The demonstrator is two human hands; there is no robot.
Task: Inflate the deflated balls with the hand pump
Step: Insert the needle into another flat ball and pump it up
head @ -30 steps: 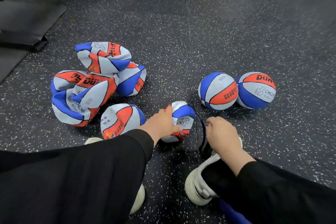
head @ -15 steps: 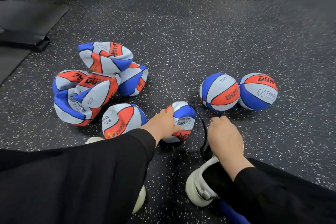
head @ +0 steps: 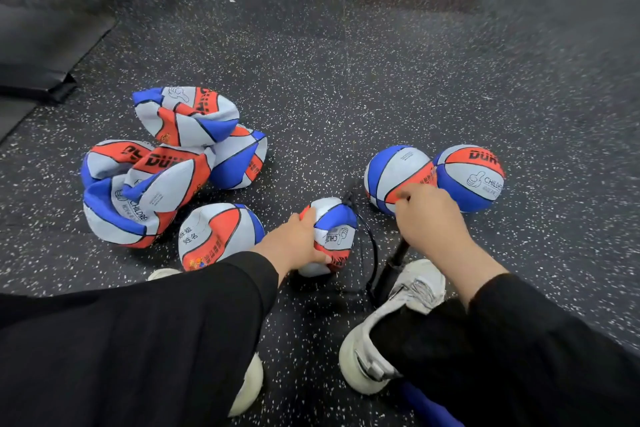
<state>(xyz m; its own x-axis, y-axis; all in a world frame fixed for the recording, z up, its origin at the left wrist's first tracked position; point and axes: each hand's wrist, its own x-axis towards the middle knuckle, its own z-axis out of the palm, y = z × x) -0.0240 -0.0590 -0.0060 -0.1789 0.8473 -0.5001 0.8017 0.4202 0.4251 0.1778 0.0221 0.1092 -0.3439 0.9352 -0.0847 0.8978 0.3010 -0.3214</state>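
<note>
Sat on the speckled black rubber floor [head: 346,80], between the heap of limp balls [head: 166,163] and two round ones [head: 398,173]: a half-collapsed red, white and blue rubber ball [head: 334,232]. Gripped along its near side by the left hand [head: 294,243]; thin black hose [head: 370,246] plugged in on top. Closed round the black hand pump [head: 391,270] handle, the right hand [head: 429,222], raised. Probably light, soft and buckling under pressure; best steadied near the valve.
</note>
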